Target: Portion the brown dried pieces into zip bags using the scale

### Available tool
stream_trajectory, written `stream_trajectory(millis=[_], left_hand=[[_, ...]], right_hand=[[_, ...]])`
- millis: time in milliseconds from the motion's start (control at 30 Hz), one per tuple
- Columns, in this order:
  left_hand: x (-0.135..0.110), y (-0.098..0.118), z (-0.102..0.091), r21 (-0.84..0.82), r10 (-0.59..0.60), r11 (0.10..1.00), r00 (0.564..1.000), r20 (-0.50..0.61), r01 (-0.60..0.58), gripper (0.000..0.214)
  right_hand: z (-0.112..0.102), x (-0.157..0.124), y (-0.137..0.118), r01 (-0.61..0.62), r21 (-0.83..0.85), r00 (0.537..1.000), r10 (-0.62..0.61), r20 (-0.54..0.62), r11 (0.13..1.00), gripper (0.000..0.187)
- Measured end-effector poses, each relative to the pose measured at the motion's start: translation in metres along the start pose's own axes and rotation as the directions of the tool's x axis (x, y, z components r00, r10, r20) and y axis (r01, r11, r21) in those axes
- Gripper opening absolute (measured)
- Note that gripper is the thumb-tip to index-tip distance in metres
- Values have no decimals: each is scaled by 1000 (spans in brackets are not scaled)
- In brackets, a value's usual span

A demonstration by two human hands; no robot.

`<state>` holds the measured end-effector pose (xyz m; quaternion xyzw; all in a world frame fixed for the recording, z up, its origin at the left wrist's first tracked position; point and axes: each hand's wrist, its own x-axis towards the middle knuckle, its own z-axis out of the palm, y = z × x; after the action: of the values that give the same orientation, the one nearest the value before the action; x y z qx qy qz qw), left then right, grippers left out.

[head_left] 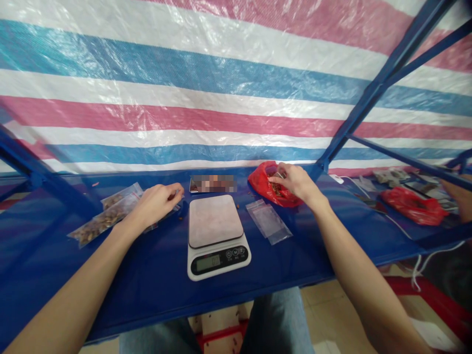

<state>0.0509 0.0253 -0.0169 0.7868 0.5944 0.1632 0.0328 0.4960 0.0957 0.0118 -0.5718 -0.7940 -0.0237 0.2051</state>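
1. Fingers (277, 179) of the right hand (297, 183) bunched closed inside a red plastic bag (266, 189), on brown pieces (276, 189).
2. Left hand (155, 204) curled, fingertips (176, 192) closed, just beside clear bags of brown pieces (105, 219).
3. Digital scale (216, 236) between both hands on the blue worktop (73, 280); clear plastic bag (269, 222) beside it.

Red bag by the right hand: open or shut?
Open: the red plastic bag gapes at its top, the right hand reaches into the mouth, and brown pieces show inside.

Makeshift weighing station: striped tarpaulin (184, 98), digital scale (217, 236)
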Motion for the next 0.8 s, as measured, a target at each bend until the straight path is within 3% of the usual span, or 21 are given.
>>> stream_trajectory(millis=[100, 267, 400, 500, 633, 700, 800], left_hand=[[0, 2, -2, 22, -10, 1000, 1000, 24, 9, 35], [0, 3, -4, 47, -34, 998, 997, 68, 31, 37], [0, 3, -4, 49, -33, 998, 997, 74, 29, 36], [0, 4, -5, 45, -35, 998, 997, 68, 32, 34], [0, 6, -6, 49, -35, 998, 997, 63, 32, 33], [0, 6, -6, 56, -38, 998, 997, 64, 34, 32], [0, 5, -7, 57, -40, 998, 997, 63, 36, 32]], right_hand=[[-2, -3, -13, -1, -127, 1000, 5, 30, 992, 40], [-4, -6, -28, -166, -241, 982, 182, 46, 956, 47], [-4, -5, -27, -88, -222, 996, 92, 8, 971, 35], [-7, -5, -28, -11, -134, 996, -1, -88, 991, 32], [-10, -7, -41, 28, 64, 950, -6, -311, 998, 44], [-4, -8, -51, 80, 235, 948, -1, -318, 969, 45], [17, -10, -66, 118, 502, 976, -8, -216, 857, 37]])
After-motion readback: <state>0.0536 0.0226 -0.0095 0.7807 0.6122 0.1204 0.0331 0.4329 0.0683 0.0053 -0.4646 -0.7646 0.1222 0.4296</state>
